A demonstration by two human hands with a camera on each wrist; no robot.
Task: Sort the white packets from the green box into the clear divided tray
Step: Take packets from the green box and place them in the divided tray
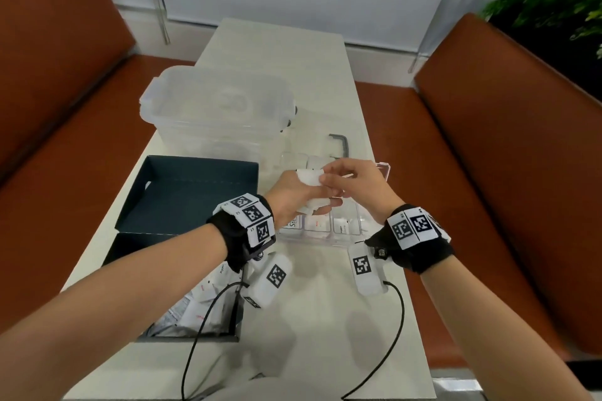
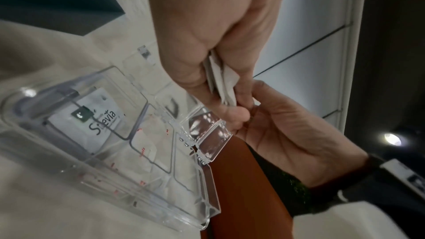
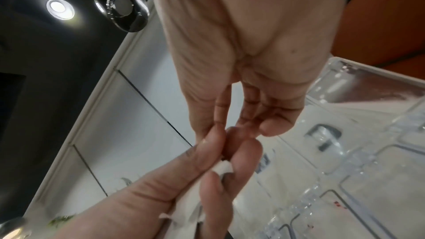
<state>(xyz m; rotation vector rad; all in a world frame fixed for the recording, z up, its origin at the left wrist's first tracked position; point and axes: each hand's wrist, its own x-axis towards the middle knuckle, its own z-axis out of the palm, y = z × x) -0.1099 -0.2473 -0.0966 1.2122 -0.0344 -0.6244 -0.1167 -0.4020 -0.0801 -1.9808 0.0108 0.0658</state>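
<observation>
Head view: left hand (image 1: 294,195) grips a small bunch of white packets (image 1: 309,177), fingers curled round them, held above the clear tray (image 1: 325,231). Right hand (image 1: 355,185) meets it from the right, thumb and forefinger pinching the top packet's edge. Both hands sit over the tray's near-left part. Tray lies on the white table (image 1: 325,319), right of the green box (image 1: 182,192). More packets lie in the box's near section (image 1: 195,309). A lidded clear tub (image 1: 215,107) stands behind the box.

Left wrist view: left hand (image 2: 214,34) clamps the packets (image 2: 220,79) between thumb and fingers; right hand (image 2: 287,130) touches their lower end with its fingertips. The tray (image 2: 142,194) lies below, with a "Stevia" packet (image 2: 98,121) in its corner compartment and a red-printed packet (image 2: 149,143) in the next one.

Right wrist view: right hand (image 3: 241,61) pinches at the packets (image 3: 222,167), which poke out between the left hand's (image 3: 172,188) fingers. Tray compartments (image 3: 368,179) lie below right.
</observation>
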